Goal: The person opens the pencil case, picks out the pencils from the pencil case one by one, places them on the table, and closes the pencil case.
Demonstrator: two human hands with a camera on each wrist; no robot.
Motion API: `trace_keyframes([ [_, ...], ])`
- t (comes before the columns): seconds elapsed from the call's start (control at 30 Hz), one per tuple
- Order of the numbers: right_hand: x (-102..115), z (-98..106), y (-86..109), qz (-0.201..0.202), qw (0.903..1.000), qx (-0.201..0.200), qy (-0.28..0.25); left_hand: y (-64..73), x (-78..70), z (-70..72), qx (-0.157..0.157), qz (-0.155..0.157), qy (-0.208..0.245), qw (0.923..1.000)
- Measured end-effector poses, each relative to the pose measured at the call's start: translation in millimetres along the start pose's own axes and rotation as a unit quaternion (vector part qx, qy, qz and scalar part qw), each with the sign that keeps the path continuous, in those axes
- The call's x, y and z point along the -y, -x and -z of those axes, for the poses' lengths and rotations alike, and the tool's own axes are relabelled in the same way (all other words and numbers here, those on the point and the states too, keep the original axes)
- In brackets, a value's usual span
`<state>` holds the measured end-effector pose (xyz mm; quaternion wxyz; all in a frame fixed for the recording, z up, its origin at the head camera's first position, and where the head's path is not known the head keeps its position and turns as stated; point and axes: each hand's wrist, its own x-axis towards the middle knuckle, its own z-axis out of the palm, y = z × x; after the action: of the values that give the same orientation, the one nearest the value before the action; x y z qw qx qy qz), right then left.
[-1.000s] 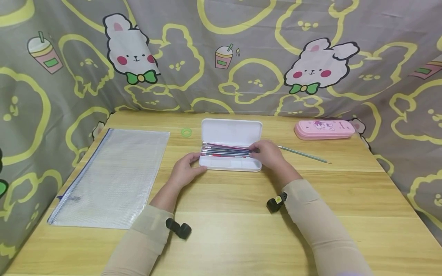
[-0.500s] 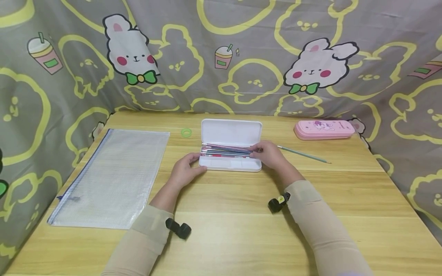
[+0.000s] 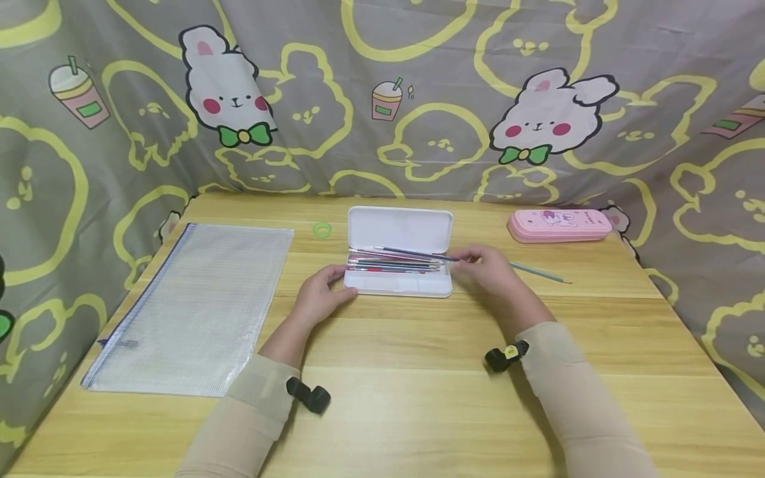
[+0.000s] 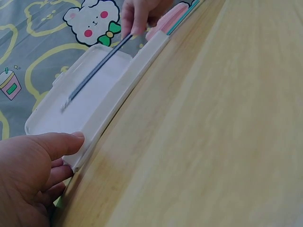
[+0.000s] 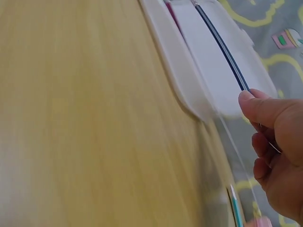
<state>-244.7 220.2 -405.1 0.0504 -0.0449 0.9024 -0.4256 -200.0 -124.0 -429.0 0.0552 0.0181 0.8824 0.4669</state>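
Observation:
A white pencil case (image 3: 399,224) lies with its lid raised mid-table, several pencils (image 3: 391,265) side by side inside. My left hand (image 3: 321,297) grips the case's left end; in the left wrist view the thumb lies over its edge, with the fingers on its end. My right hand (image 3: 493,271) is just past the case's right end, pinching a dark pencil (image 5: 222,49) near one end between thumb and fingers. That pencil slants above the others, its metal-tipped end toward the left, as the left wrist view shows in front of the raised lid.
A teal pencil (image 3: 540,272) lies on the table right of the right hand. Behind it is a closed pink pencil case (image 3: 560,225). A green ring (image 3: 322,230) sits left of the white case, and a clear mesh zip pouch (image 3: 197,309) lies flat at left.
My right hand has moved right and lifted a dark pencil up from the others in the case. The left hand has stayed on the case's left end.

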Motion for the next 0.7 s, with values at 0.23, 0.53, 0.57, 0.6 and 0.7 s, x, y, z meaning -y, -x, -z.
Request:
trace_keyframes([
  [0.23,-27.0,40.9,24.1,-0.017,0.9993,-0.022,0.026,1.1,-0.4,1.0,0.002,-0.001,-0.009,1.0],
  [0.53,-65.6,86.4,55.8,-0.011,0.9929,-0.096,0.07,0.5,0.6,1.7,0.0,-0.002,-0.009,1.0],
  [0.57,-69.6,90.3,58.2,-0.011,0.9922,-0.1,0.074,0.4,0.9,1.6,0.0,-0.002,-0.008,1.0],
  [0.6,-73.3,93.8,60.3,-0.013,0.9916,-0.102,0.078,0.4,1.2,1.5,0.0,-0.002,-0.008,1.0],
  [0.7,-83.4,102.4,64.9,-0.027,0.991,-0.102,0.082,0.2,1.8,1.0,0.0,-0.002,-0.006,1.0],
])
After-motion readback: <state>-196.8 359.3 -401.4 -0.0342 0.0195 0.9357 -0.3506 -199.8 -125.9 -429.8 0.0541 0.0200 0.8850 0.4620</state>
